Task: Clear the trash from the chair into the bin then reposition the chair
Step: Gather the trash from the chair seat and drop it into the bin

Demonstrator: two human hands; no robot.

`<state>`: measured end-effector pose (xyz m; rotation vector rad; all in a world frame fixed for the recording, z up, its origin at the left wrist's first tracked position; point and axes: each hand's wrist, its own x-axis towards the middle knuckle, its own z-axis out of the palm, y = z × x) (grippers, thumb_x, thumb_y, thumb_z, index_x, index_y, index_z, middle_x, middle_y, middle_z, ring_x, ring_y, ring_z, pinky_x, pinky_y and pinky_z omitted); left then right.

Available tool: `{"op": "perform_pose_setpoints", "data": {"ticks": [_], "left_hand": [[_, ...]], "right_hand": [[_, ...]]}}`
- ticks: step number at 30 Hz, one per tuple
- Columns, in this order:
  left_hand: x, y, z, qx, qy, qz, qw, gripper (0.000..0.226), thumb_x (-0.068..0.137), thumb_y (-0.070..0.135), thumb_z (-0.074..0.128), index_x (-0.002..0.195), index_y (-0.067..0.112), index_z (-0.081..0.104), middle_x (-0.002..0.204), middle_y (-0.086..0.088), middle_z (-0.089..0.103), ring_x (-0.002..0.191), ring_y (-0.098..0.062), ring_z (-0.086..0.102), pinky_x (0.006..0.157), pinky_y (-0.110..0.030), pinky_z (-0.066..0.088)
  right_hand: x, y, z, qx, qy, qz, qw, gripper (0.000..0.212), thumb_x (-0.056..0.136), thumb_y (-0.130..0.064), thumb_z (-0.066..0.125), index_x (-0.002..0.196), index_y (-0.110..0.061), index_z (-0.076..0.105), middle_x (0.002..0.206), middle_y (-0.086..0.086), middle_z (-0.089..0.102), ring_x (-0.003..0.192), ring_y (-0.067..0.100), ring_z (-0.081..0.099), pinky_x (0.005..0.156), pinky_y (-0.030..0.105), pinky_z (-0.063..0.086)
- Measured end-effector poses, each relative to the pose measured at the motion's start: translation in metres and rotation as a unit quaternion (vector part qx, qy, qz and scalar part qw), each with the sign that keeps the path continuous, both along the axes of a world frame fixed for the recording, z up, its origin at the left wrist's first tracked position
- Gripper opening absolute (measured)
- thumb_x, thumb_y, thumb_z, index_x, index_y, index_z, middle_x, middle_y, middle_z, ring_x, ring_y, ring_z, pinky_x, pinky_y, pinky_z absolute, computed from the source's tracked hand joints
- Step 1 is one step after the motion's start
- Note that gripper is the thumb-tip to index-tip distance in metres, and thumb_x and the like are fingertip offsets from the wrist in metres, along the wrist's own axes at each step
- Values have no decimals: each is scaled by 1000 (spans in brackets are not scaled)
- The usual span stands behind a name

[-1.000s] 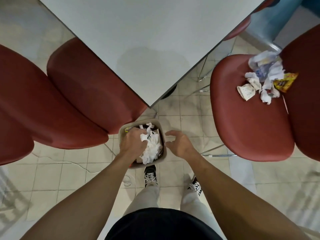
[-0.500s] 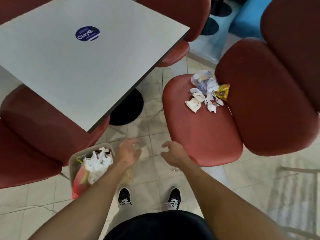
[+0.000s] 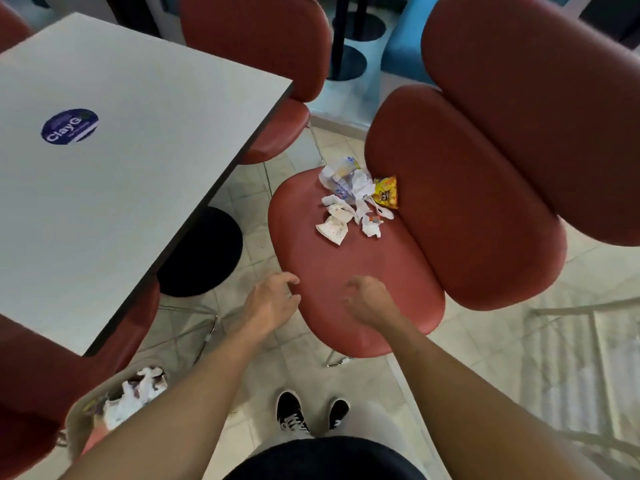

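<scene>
A red padded chair (image 3: 346,271) stands in front of me, its backrest to the right. Crumpled white papers (image 3: 349,206) and a yellow snack wrapper (image 3: 386,192) lie at the far end of its seat. My left hand (image 3: 270,303) hovers at the seat's near left edge, fingers loosely curled and holding nothing. My right hand (image 3: 367,299) hangs over the near part of the seat, also loosely curled and holding nothing. The beige bin (image 3: 79,420), stuffed with white paper and plastic, stands on the floor at the lower left, partly behind my left forearm.
A white square table (image 3: 121,161) with a blue round sticker fills the left, on a black round base (image 3: 204,251). Other red chairs stand at the far side (image 3: 263,46), under the table at left (image 3: 31,382) and at the right (image 3: 540,98). The floor is tiled.
My view swung from the bin toward the littered chair. Both hands left the bin and rose to the chair seat's near edge. The bin now sits at lower left.
</scene>
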<state>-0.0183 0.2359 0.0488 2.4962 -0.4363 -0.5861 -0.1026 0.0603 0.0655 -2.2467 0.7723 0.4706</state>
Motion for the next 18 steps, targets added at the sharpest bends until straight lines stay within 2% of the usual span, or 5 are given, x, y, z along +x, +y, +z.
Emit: {"op": "perform_pose_setpoints", "data": {"ticks": [3, 8, 13, 16, 18], "left_hand": [[12, -17, -5, 1, 13, -42, 999, 30, 87, 23, 66, 116, 24, 63, 127, 2, 54, 116, -15, 53, 93, -20, 34], [34, -54, -22, 16, 24, -95, 995, 31, 85, 23, 69, 115, 23, 65, 119, 3, 56, 100, -9, 54, 88, -18, 37], [67, -100, -45, 32, 43, -80, 995, 33, 85, 24, 68, 117, 24, 64, 120, 2, 55, 113, -15, 52, 99, -24, 40], [89, -132, -61, 46, 53, -69, 995, 34, 83, 26, 69, 117, 26, 64, 119, 2, 56, 113, -16, 53, 101, -29, 41], [107, -154, -76, 52, 56, -61, 995, 34, 83, 26, 69, 117, 26, 64, 119, 2, 57, 113, -16, 54, 100, -28, 41]], "right_hand": [[1, -20, -10, 8, 20, -18, 1000, 37, 84, -21, 63, 121, -16, 63, 128, 8, 59, 110, 27, 61, 99, 35, 48], [17, -60, -33, 33, 44, -1, 998, 41, 83, -28, 63, 124, -22, 61, 133, 5, 57, 121, 20, 54, 105, 27, 40], [57, -106, -56, 55, 50, 19, 997, 47, 83, -27, 64, 129, -23, 57, 140, 8, 50, 129, 21, 47, 107, 29, 38], [88, -138, -73, 63, 51, 21, 997, 50, 85, -27, 64, 134, -21, 52, 141, 8, 48, 134, 23, 41, 110, 33, 36], [110, -158, -87, 65, 53, 23, 996, 50, 86, -27, 64, 134, -23, 51, 140, 7, 48, 129, 22, 46, 106, 32, 40]]}}
